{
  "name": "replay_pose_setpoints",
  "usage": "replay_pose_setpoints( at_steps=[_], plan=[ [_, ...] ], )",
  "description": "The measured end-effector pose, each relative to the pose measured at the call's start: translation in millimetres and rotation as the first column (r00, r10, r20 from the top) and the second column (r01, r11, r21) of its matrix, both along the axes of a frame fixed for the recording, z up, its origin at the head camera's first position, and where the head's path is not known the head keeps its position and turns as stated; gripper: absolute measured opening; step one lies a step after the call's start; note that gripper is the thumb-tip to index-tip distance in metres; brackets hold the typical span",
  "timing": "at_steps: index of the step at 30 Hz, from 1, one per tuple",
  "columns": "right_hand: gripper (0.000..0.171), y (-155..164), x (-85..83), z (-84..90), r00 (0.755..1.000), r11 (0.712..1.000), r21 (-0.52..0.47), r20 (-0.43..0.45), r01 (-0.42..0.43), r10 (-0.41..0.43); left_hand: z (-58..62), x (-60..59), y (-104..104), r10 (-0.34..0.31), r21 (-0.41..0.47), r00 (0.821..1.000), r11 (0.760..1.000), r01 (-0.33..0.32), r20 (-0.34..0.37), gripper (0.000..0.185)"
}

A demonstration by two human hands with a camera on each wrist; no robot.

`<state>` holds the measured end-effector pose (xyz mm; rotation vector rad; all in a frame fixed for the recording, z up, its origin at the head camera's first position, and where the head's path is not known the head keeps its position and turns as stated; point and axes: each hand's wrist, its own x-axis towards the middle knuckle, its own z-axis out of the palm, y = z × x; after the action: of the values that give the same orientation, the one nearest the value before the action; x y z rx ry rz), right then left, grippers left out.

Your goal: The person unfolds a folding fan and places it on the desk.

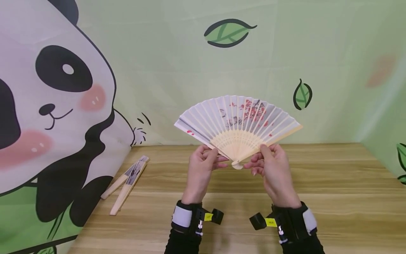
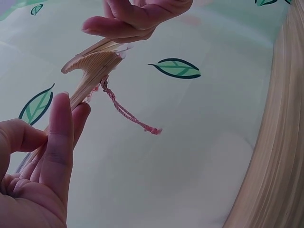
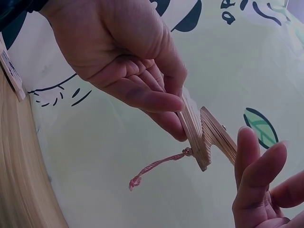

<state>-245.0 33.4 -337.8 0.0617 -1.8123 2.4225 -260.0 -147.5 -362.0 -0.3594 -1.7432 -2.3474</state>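
A pleated hand fan (image 1: 238,130) is spread wide above the table, with pale wooden ribs and a white leaf showing red blossoms. My left hand (image 1: 201,169) pinches its left outer rib between thumb and fingers. On the opposite side, my right hand (image 1: 277,173) grips the right outer rib near the base. The ribs gather at the pivot end (image 1: 236,164) between both hands. A pink twisted cord (image 2: 126,111) hangs from that end in the left wrist view. In the right wrist view, my right hand (image 3: 261,175) is at lower right and my left hand (image 3: 128,61) is above.
Two folded fans (image 1: 130,187) lie overlapping at the tabletop's left side. The wood-grain table (image 1: 333,176) meets a green backdrop (image 1: 177,53) printed with leaves. A large printed panda (image 1: 63,106) fills the left side.
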Motion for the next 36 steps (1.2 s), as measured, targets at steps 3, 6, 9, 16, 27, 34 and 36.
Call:
replay_pose_setpoints(
  at_steps=[3,6,9,16,27,34,36],
  plan=[
    [0.019,-0.2,-0.5,-0.2,1.0,1.0,-0.004,-0.006,0.004,-0.004,-0.6,-0.2,0.2,0.002,0.008,1.0,1.0,-0.002,-0.005,0.023],
    [0.02,-0.2,-0.5,0.4,1.0,1.0,-0.012,-0.015,0.004,-0.004,-0.2,0.1,0.5,0.005,0.014,1.0,1.0,-0.005,-0.009,0.023],
    [0.021,0.0,0.1,0.7,1.0,1.0,-0.022,-0.019,0.001,-0.001,0.0,0.6,0.8,0.012,0.017,1.0,1.0,-0.012,-0.01,0.022],
    [0.02,-0.2,1.4,1.0,1.0,0.999,-0.037,-0.02,0.0,-0.001,-0.8,0.7,1.5,0.02,0.021,1.0,1.0,-0.019,-0.013,0.022],
    [0.022,-2.8,0.1,-0.7,1.0,0.999,-0.049,-0.014,0.02,-0.021,-1.2,-1.1,2.8,0.043,0.029,0.999,0.999,-0.042,-0.026,0.02],
    [0.023,-2.6,-0.5,-3.5,1.0,0.996,-0.089,-0.022,-0.003,0.001,-1.7,-1.8,3.7,0.052,0.053,0.999,0.997,-0.051,-0.013,0.017],
    [0.023,-2.9,-0.8,-4.1,1.0,0.995,-0.104,-0.023,-0.008,0.006,-2.3,-2.4,4.0,0.053,0.061,0.999,0.997,-0.053,-0.011,0.017]
  ],
)
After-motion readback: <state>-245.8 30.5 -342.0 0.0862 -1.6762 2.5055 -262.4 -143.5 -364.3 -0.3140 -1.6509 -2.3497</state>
